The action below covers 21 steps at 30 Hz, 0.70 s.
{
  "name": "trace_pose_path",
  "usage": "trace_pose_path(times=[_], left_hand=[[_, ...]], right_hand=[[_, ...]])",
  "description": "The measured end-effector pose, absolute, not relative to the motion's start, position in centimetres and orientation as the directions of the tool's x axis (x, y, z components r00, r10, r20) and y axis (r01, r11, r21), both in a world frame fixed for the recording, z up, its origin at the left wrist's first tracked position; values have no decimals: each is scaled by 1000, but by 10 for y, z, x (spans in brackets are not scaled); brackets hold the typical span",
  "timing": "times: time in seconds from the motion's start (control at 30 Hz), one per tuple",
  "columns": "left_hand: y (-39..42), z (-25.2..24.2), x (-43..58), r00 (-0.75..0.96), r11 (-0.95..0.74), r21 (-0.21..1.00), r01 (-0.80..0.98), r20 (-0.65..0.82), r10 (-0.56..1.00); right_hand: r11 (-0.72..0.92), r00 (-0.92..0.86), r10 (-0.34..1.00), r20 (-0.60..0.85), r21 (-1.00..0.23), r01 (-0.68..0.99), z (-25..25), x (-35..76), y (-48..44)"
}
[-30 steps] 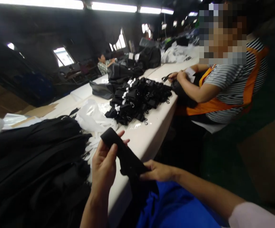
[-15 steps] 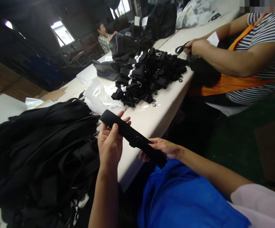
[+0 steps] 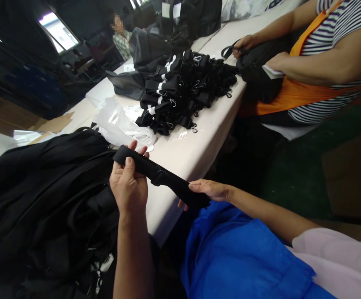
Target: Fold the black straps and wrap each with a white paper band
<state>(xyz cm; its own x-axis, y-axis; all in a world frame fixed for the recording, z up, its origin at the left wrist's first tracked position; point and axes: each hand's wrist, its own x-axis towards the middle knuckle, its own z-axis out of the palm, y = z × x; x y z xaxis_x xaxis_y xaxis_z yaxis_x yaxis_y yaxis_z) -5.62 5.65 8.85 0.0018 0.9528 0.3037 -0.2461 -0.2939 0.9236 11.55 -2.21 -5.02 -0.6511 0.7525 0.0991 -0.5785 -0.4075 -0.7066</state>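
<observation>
A black webbing strap (image 3: 170, 179), folded lengthwise with a dark slider buckle near its middle, stretches between my two hands over the table's near edge. My left hand (image 3: 129, 178) grips the looped upper end, its thumb on top and fingers behind. Lower down, my right hand (image 3: 207, 189) pinches the other end, where the strap ends hang uneven near my blue apron (image 3: 245, 249). Just beyond lies a pile of bundled black straps (image 3: 183, 89) with white bands and metal hooks.
Black straps or cloth (image 3: 43, 199) heap up at the left. A clear plastic bag (image 3: 118, 124) lies on the white table (image 3: 180, 153). Across the corner, a person in an orange apron (image 3: 270, 101) handles a black item. Another person (image 3: 121, 39) stands at the back.
My view has shifted a little, so the scene sits further left and higher. Both hands still hold the strap. The co-worker's nearer hand has moved lower along the black item with the white paper.
</observation>
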Motion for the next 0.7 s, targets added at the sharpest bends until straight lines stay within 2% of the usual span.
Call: trace_pose_path(times=[0.1, 0.2, 0.3, 0.43, 0.57, 0.7], left_hand=[[61, 85, -57, -48, -216, 942, -258, 210, 976], [69, 82, -59, -96, -106, 939, -328, 79, 992], [76, 78, -62, -124, -60, 917, -394, 12, 992], [76, 70, -62, -108, -73, 927, -368, 35, 993], [69, 63, -59, -49, -129, 932, -338, 119, 992], [68, 61, -59, -58, -127, 918, -376, 114, 992]], right_hand=[[-417, -670, 732, 121, -699, -581, -55, 112, -20], [-423, -683, 716, 145, -688, -590, -61, 109, -20], [-448, -688, 712, 139, -665, -597, -66, 106, -22], [-465, -696, 708, 121, -661, -588, -63, 105, -25], [-345, -625, 777, 77, -778, -525, -54, 105, -29], [-387, -658, 753, -4, -812, -438, -54, 108, -31]])
